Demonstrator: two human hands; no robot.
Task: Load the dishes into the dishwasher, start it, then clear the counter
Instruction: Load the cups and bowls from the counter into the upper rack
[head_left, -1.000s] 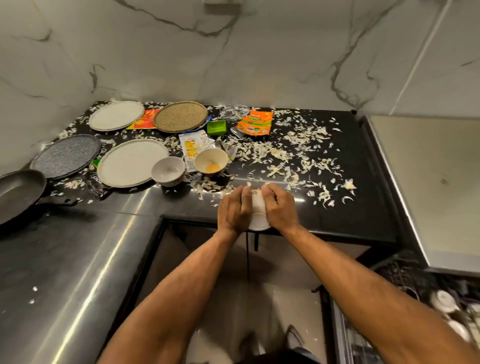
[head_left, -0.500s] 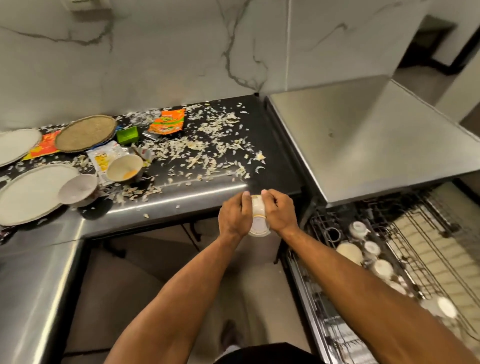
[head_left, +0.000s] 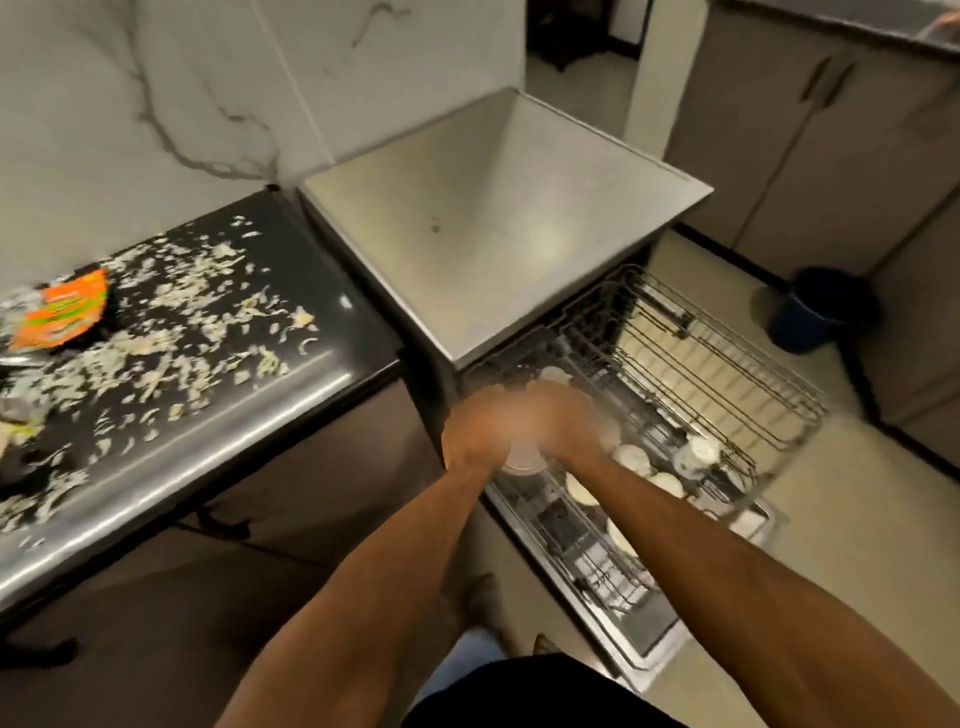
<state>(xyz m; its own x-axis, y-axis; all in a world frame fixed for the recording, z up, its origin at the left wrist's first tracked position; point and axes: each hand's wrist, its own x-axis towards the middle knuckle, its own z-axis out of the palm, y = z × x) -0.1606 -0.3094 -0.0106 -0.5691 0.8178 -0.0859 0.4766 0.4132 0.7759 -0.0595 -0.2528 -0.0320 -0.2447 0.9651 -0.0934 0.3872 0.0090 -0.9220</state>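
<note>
Both my hands hold a small white cup (head_left: 522, 460) between them, blurred by motion. My left hand (head_left: 478, 428) grips its left side and my right hand (head_left: 563, 423) its right side. They hover over the near left end of the pulled-out dishwasher rack (head_left: 727, 364). Several white cups and bowls (head_left: 631, 457) sit upside down in the rack. Most of the held cup is hidden by my fingers.
The steel dishwasher top (head_left: 498, 218) lies just behind the rack. The black counter (head_left: 322, 332) on the left carries scattered food scraps (head_left: 171, 338) and an orange packet (head_left: 60, 309). A dark bucket (head_left: 823, 306) stands on the floor at right, near the cabinets (head_left: 841, 130).
I have turned right, away from the counter, and carried the cup in both hands over to the open dishwasher rack. The plates and bowls on the counter have left the view.
</note>
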